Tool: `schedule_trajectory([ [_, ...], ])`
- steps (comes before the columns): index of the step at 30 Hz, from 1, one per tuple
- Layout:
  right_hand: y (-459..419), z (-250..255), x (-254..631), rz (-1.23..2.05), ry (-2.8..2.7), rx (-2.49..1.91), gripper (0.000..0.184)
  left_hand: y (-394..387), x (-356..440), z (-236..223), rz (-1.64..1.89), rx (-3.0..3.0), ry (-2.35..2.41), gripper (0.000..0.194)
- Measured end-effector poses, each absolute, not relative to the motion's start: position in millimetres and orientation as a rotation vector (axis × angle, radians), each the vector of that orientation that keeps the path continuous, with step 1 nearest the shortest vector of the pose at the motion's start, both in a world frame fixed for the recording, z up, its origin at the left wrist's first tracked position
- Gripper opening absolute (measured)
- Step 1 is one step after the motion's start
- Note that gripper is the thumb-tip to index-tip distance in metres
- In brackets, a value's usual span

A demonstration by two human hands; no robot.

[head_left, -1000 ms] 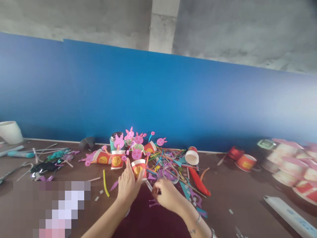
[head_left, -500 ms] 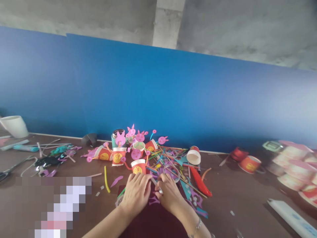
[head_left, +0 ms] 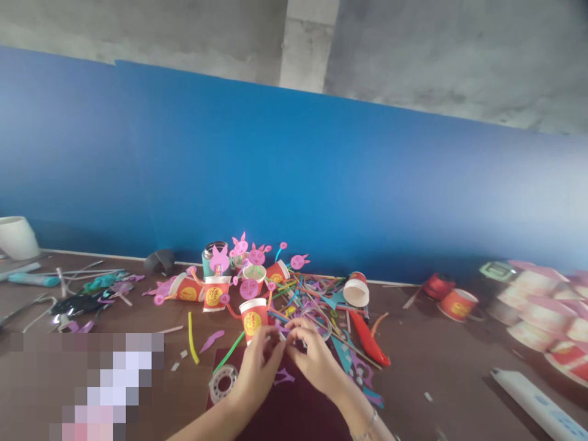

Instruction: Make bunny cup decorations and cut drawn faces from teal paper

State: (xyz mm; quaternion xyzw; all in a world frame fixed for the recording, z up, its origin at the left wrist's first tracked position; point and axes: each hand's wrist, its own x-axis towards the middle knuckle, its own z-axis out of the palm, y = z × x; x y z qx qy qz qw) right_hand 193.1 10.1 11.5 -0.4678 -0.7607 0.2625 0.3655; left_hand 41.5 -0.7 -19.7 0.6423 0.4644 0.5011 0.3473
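Observation:
My left hand (head_left: 263,360) and my right hand (head_left: 313,356) meet at the fingertips above a dark red mat (head_left: 280,413). Both have curled, pinching fingers; a small whitish bit (head_left: 282,336) shows between them, too small to name. Just behind my left fingers stands a red paper cup (head_left: 252,320) with a white rim and orange straw arms ending in pink paper discs. Under the hands lies a purple foam-like scrap (head_left: 285,375). A roll of tape (head_left: 223,384) rests left of my left wrist, beside a green straw (head_left: 229,352).
Behind are several decorated cups (head_left: 216,293) with pink animal faces, and a pile of coloured straws and scraps (head_left: 316,300). A red tapered object (head_left: 370,340) lies to the right. Farther right are stacked cups (head_left: 546,306) and a power strip (head_left: 539,401). A blue partition (head_left: 294,184) borders the table.
My hands have turned, their fingers now raised and pinching rather than bent down over the mat. The tape roll and more of the red cup have come into sight. The view has shifted slightly.

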Motion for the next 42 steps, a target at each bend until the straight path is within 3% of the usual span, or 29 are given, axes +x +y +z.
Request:
schedule_trajectory([
  [5, 22, 14, 205, 0.801, -1.855, -1.182, 0.015, -1, 43, -18, 1.308, 1.567, 1.166, 0.028],
  [10, 36, -3, 231, 0.288, -1.969, -1.591, 0.019, -3, 43, -20, 1.301, 1.487, 1.069, 0.023],
  [14, 36, -6, 233, 0.118, -2.093, -1.783, 0.016, -3, 46, -16, 1.211, 1.421, 1.017, 0.02],
  [22, 29, 10, 221, 0.389, -1.919, -1.399, 0.015, 12, 72, -16, 1.312, 1.509, 1.122, 0.014],
  [25, 24, 11, 216, 0.488, -1.929, -1.304, 0.015, 16, 75, -18, 1.37, 1.638, 1.171, 0.023],
  [29, 21, 10, 211, 0.472, -1.97, -1.249, 0.013, 17, 66, -21, 1.357, 1.952, 1.174, 0.036],
  [42, 19, 12, 211, 0.34, -2.105, -1.325, 0.016, 13, 63, -17, 1.257, 1.941, 1.366, 0.019],
])
